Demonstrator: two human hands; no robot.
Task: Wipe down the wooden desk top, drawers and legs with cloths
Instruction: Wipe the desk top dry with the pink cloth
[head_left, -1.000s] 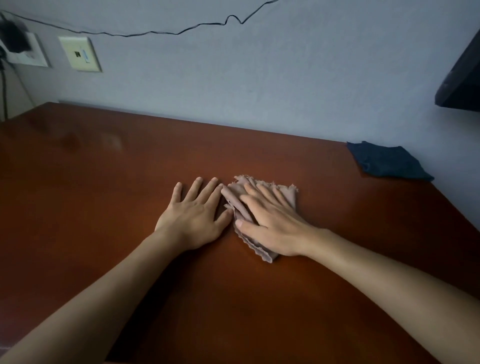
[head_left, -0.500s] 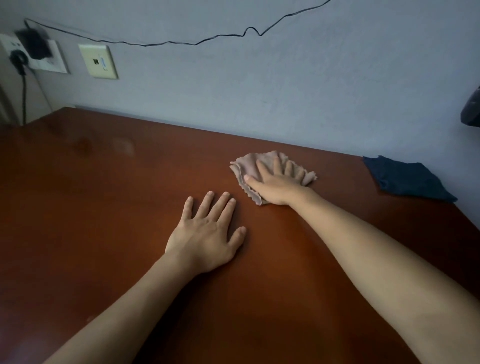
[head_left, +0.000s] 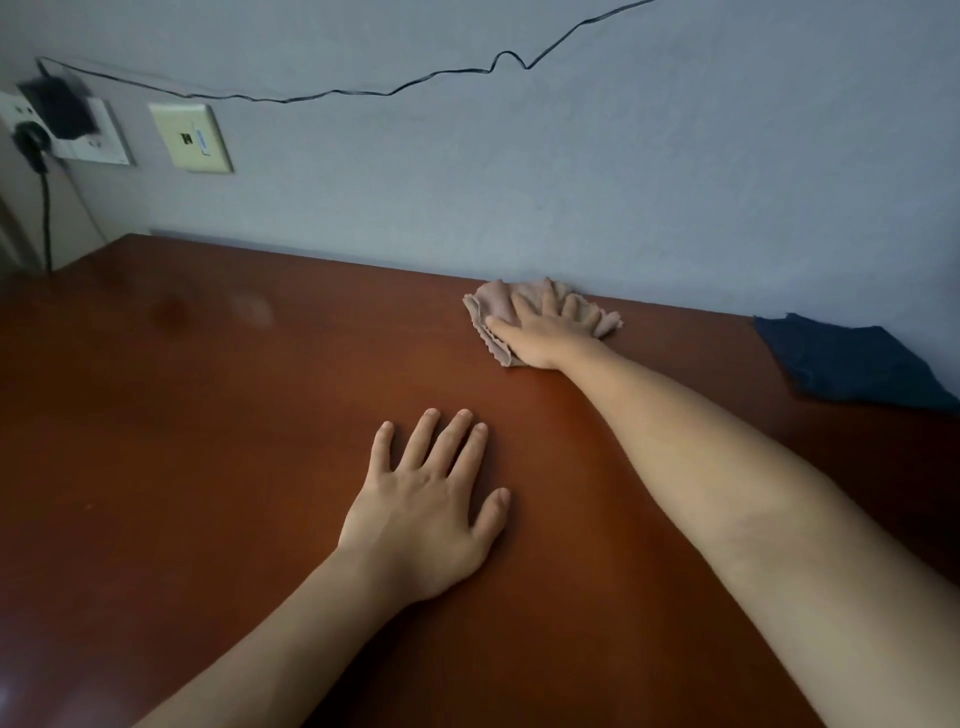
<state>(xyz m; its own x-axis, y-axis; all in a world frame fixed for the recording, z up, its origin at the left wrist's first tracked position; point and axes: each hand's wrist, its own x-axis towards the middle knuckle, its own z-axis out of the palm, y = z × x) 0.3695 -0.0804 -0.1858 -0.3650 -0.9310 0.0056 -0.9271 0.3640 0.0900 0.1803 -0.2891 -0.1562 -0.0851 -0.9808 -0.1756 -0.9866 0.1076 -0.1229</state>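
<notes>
The reddish-brown wooden desk top (head_left: 208, 441) fills the lower view. A crumpled pinkish-beige cloth (head_left: 491, 306) lies at the desk's far edge, against the wall. My right hand (head_left: 548, 332) presses flat on it with spread fingers, arm stretched far forward. My left hand (head_left: 426, 514) rests flat on the bare wood nearer to me, fingers straight and spread, holding nothing. A dark blue cloth (head_left: 852, 364) lies at the far right of the desk by the wall.
The grey-blue wall (head_left: 519, 182) rises right behind the desk. On it at the left are a cream wall plate (head_left: 189, 137) and a socket with a black plug (head_left: 52, 117), whose cable hangs down. A thin black wire (head_left: 363, 93) runs along the wall.
My right hand has pushed the beige cloth away from me, from beside my left hand to the desk's far edge at the wall. My left hand has stayed flat on the wood.
</notes>
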